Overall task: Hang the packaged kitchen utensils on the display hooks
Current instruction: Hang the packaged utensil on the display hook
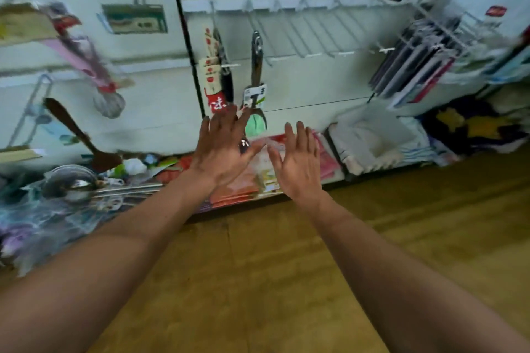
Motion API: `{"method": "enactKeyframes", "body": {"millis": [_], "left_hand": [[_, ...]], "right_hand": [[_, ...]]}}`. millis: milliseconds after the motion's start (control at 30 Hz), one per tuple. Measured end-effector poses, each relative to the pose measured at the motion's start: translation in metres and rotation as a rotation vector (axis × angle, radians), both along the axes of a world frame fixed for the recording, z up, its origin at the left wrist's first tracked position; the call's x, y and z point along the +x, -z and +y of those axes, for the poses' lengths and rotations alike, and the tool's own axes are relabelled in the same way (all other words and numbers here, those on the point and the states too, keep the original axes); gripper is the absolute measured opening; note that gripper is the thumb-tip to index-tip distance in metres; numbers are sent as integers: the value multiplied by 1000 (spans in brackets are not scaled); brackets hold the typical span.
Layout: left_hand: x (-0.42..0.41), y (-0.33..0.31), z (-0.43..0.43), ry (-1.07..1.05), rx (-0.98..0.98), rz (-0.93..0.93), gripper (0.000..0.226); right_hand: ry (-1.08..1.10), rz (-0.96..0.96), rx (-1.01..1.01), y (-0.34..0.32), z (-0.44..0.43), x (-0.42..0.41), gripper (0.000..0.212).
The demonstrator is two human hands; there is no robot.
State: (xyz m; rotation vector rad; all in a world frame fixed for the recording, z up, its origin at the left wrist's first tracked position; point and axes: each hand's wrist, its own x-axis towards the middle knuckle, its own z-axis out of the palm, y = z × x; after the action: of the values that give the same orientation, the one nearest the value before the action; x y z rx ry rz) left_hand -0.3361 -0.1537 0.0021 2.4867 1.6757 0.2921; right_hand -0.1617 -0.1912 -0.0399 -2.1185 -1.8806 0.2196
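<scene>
The left hand (223,149) is hovering with fingers straight and spread, holding nothing, and the right hand (299,162) at its three o'clock is doing likewise, both backs facing the camera. At twelve o'clock from the left hand two packaged pieces are hanging from the white wall panel: a red-carded utensil (212,77) and, just at its three o'clock, a dark-handled utensil (256,66) wearing a white and green label. The left fingertips are overlapping the lower ends of both in view; whether they are touching cannot be told. A row of white wire hooks (315,37) is running off toward two o'clock. Red packets (246,189) are lying beneath the hands, and steel ladles (71,183) are resting at nine o'clock.
</scene>
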Motion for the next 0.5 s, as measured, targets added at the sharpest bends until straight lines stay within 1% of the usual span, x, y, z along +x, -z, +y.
{"method": "enactKeyframes", "body": {"millis": [67, 133, 200, 300, 400, 500], "left_hand": [[28, -1, 9, 18, 15, -7, 85], [48, 0, 18, 17, 6, -7, 81], [61, 7, 29, 11, -8, -9, 78], [67, 22, 45, 16, -13, -53, 81], [66, 40, 61, 15, -53, -145, 80], [70, 49, 89, -64, -88, -325, 65]], "right_hand": [[26, -9, -6, 3, 3, 29, 71], [37, -2, 3, 7, 7, 48, 70], [46, 9, 19, 11, 13, 60, 68], [46, -13, 9, 19, 27, 65, 68], [37, -10, -33, 31, 48, 60, 69], [8, 12, -44, 44, 76, 53, 70]]}}
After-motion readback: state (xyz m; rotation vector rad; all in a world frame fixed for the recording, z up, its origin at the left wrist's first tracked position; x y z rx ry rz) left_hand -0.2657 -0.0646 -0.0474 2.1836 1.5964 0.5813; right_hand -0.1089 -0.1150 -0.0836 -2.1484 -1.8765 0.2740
